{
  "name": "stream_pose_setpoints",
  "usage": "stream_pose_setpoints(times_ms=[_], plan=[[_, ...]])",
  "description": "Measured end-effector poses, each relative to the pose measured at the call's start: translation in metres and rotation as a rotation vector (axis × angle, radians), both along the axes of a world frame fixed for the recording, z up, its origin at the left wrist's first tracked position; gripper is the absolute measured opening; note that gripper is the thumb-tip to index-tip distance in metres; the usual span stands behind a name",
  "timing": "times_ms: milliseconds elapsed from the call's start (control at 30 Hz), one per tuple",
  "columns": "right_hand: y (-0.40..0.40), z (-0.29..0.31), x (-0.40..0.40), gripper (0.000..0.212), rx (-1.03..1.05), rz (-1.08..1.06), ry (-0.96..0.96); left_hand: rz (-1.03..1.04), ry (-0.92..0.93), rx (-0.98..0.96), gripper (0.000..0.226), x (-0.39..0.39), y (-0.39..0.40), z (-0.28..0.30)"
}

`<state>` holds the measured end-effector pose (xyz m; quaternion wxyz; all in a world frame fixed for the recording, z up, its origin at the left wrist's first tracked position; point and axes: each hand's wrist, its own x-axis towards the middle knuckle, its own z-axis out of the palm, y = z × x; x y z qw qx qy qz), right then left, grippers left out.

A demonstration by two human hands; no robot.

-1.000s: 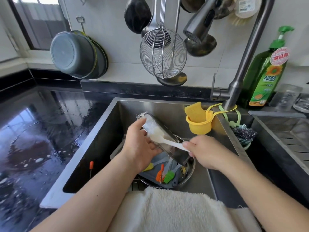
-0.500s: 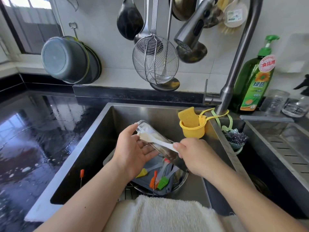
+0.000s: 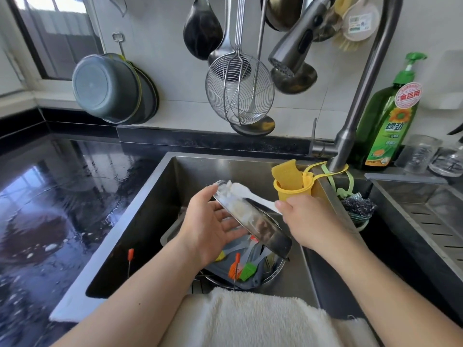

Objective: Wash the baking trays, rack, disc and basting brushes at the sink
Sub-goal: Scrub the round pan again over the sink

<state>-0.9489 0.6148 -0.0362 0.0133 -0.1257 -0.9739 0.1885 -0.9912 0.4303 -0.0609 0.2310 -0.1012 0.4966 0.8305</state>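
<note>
- The steel sink [image 3: 160, 196] is the biggest thing here, set in a wet black counter [image 3: 55, 201], with a pale towel [image 3: 245, 319] draped over its near edge.
- Above the sink, one tall tap [image 3: 360, 101] arches over from the right; a green soap bottle [image 3: 388, 121] stands just beside its base.
- One small metal baking tray [image 3: 260, 225] is held tilted over the middle of the sink. Its long axis runs from far-left, high, to near-right, low, so it lies between the two hands.
- The left hand [image 3: 208, 226] cups the tray from below and on its left, thumb at the upper corner, fingers curled under the edge.
- The right hand [image 3: 308, 221] grips the handle of one white washing brush [image 3: 248, 194]; the brush head, with suds, rests on the tray's upper end. The coming stroke probably runs along the tray's length, and the right hand is the nearer one to draw it down.
- Low in the sink lies a dark tray [image 3: 250, 279] over a round metal rim, likely the disc; wire bars show at its near edge.
- On it I count three basting brushes by colour: orange [image 3: 234, 267], green [image 3: 248, 270], and a yellow one [image 3: 220, 256] partly hidden.
- One yellow sponge holder [image 3: 293, 194] hangs from the tap.
</note>
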Motion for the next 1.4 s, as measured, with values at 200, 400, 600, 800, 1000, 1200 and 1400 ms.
stream_pose_setpoints(times_ms=[200,400,600,800,1000,1200,1400], plan=[[0.006,0.005,0.013,0.046,0.012,0.041,-0.194,0.037,-0.018,0.008,0.052,-0.003,-0.004,-0.002],[-0.006,-0.003,0.003,0.046,-0.021,0.094,-0.144,0.03,-0.026,0.003,0.052,-0.002,-0.003,-0.002],[0.015,-0.004,0.011,0.049,-0.039,-0.029,-0.099,0.219,-0.017,0.224,0.048,-0.01,-0.012,-0.003],[-0.003,-0.008,0.007,0.048,-0.075,0.059,-0.085,0.106,-0.013,0.227,0.046,-0.005,-0.007,-0.003],[0.005,-0.001,0.021,0.046,-0.108,0.077,-0.183,0.336,0.0,0.46,0.056,-0.018,-0.023,-0.003],[-0.008,-0.011,0.006,0.049,-0.079,0.109,-0.068,-0.002,-0.056,0.149,0.057,-0.004,-0.004,-0.005],[0.019,0.005,0.021,0.047,-0.045,0.044,-0.227,0.177,-0.041,0.2,0.054,-0.013,-0.015,-0.004]])
